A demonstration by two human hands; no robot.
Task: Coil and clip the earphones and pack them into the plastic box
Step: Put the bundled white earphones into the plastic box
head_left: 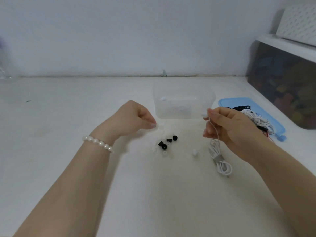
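Right hand (229, 127) pinches one earbud of the white earphones (220, 158), whose clipped coil lies on the tabletop (68, 117) at 6 o'clock of it. Left hand (136, 118) has fingertips pressed together over blurred white eartips; whether it holds one I cannot tell. Black eartips (168, 141) lie between the hands. At 12 o'clock stands the clear plastic box (183, 101); at 3 o'clock, a blue lid (229, 101) piled with tangled cables, partly hidden.
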